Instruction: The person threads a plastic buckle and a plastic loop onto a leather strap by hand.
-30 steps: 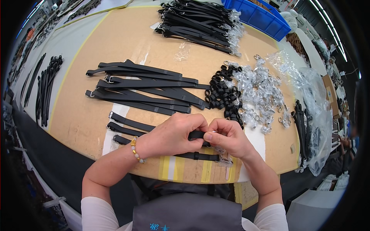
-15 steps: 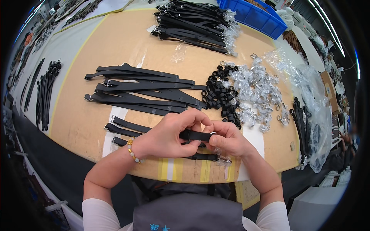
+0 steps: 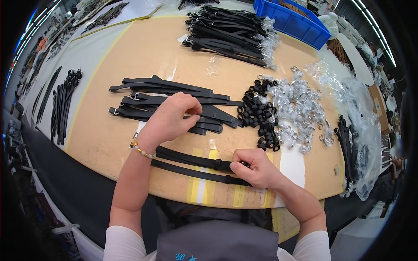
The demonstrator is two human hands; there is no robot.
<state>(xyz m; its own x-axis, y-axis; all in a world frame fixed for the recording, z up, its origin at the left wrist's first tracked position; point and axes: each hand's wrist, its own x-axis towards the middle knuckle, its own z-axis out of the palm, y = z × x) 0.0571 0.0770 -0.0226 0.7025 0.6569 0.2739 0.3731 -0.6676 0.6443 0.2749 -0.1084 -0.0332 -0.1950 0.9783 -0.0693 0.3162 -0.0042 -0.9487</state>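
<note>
My right hand (image 3: 257, 168) is closed on the end of a black strap (image 3: 191, 158), near the table's front. That strap lies to the left with a small black loop round it, and the fist hides its end. A second black strap (image 3: 191, 171) runs beside it, nearer me, its right end under the same hand. My left hand (image 3: 172, 118) is over the pile of black straps (image 3: 152, 101), fingers bent and thumb apart from them, with nothing visible between. Metal buckles show at the pile's left ends.
Right of the pile lie many small black loops (image 3: 254, 113) and plastic-wrapped metal clasps (image 3: 296, 104). Farther back sit a stack of finished-looking straps (image 3: 226, 37) and a blue crate (image 3: 291, 21). More straps (image 3: 65, 104) lie at left; clear plastic bags (image 3: 359, 130) lie at right.
My hands have parted. My left hand has let go of the strap and moved up and left over the pile; my right hand keeps hold near the front, and the strap lies lower.
</note>
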